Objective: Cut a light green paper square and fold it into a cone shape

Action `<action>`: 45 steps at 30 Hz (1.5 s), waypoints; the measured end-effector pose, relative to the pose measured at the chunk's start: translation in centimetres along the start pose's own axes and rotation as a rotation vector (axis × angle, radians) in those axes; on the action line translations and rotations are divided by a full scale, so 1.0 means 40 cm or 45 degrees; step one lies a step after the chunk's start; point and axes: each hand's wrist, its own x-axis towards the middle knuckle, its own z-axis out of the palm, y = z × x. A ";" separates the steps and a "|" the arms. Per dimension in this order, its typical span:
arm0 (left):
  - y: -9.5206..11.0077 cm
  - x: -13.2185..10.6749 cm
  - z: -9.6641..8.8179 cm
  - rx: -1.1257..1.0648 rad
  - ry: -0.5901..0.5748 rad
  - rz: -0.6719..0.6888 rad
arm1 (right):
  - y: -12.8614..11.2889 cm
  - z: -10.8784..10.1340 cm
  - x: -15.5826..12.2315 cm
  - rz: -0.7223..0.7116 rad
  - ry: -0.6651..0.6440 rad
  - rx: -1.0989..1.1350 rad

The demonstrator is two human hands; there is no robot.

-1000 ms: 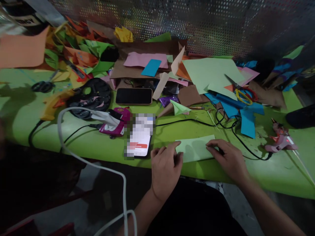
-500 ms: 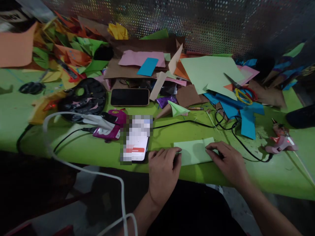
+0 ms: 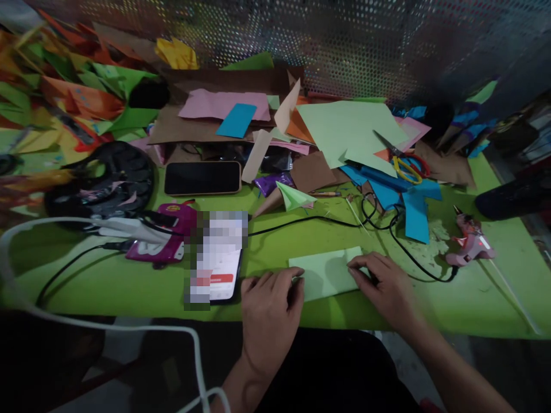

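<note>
A pale green strip of paper [image 3: 329, 269] lies flat near the front edge of the green table. My left hand [image 3: 272, 301] pinches its left end between thumb and fingers. At the opposite end, my right hand [image 3: 383, 284] grips the strip's edge, thumb against fingertips. Left of my left hand rests a lit phone [image 3: 221, 261], its screen partly blurred out. Beyond the strip stands a small paper cone with a light green piece [image 3: 293, 196] on it.
A hot glue gun [image 3: 471, 241] lies at the right, its black cable curling across the table. Scissors [image 3: 407, 163] rest on blue and green paper scraps behind. A magenta power strip [image 3: 161, 238], a dark phone [image 3: 203, 178] and a black palette [image 3: 103, 180] are at the left.
The view has swung slightly to the right, so everything appears shifted left. Both hands keep their hold on the green paper strip, which looks much the same.
</note>
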 end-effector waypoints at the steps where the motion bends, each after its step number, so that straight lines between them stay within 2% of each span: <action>1: 0.000 0.000 0.000 0.002 0.002 0.002 | 0.000 0.000 -0.001 0.004 0.000 -0.002; 10: 0.000 0.000 -0.001 0.013 -0.003 0.007 | 0.004 0.001 0.001 0.034 -0.012 0.014; 21: 0.000 0.000 0.004 0.034 0.017 0.018 | 0.009 0.009 0.003 -0.012 0.028 -0.010; 26: 0.008 0.000 0.000 0.198 0.012 0.103 | 0.003 0.007 0.009 -0.045 0.048 -0.071; 29: 0.007 0.003 0.004 0.258 0.050 0.299 | 0.002 0.006 0.008 -0.065 0.070 -0.102; 31: 0.000 0.003 0.009 0.183 -0.057 0.534 | 0.002 0.006 0.005 -0.079 0.081 -0.105; 33: -0.008 -0.002 0.010 0.151 -0.176 0.661 | 0.003 0.009 0.003 -0.085 0.092 -0.112; 38: -0.013 -0.029 0.001 0.230 -0.345 0.686 | 0.017 0.012 0.008 -0.089 0.105 -0.116; 40: -0.011 -0.040 0.002 0.261 -0.358 0.678 | 0.020 0.007 0.004 -0.114 0.150 -0.125; 42: -0.011 -0.047 0.007 0.284 -0.345 0.678 | 0.011 0.001 -0.013 -0.135 0.270 -0.203; 44: -0.014 -0.051 0.014 0.299 -0.340 0.692 | -0.014 0.001 -0.043 -0.176 0.378 -0.315; 45: -0.017 -0.052 0.017 0.305 -0.333 0.699 | -0.030 0.006 -0.062 -0.218 0.370 -0.347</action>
